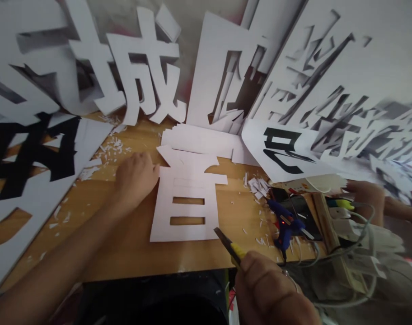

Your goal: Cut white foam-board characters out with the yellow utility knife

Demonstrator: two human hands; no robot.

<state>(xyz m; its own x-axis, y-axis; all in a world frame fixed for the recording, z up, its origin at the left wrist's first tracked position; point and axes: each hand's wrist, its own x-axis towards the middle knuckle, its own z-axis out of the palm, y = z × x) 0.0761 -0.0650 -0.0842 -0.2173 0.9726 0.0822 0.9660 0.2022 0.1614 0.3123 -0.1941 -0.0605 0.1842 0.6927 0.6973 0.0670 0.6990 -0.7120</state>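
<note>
A white board cut-out of a character point(192, 232) lies flat on the wooden table, with two rectangular slots cut through its lower half and a pencilled rectangle above them. My left hand point(136, 174) rests on the table at the cut-out's upper left edge. Its fingers are curled in, their inner side hidden, and the thumb side meets the board's edge. My right hand point(265, 284) grips a yellow utility knife point(238, 253). The blade points up and left, its tip close to the cut-out's lower right corner.
A blue glue gun point(285, 223) with a lit red light lies at right near cables and a wooden block point(324, 221). White scraps point(258, 186) litter the table point(124, 253). Large cut characters point(148, 67) lean behind. Another person's hand point(368, 198) shows at far right.
</note>
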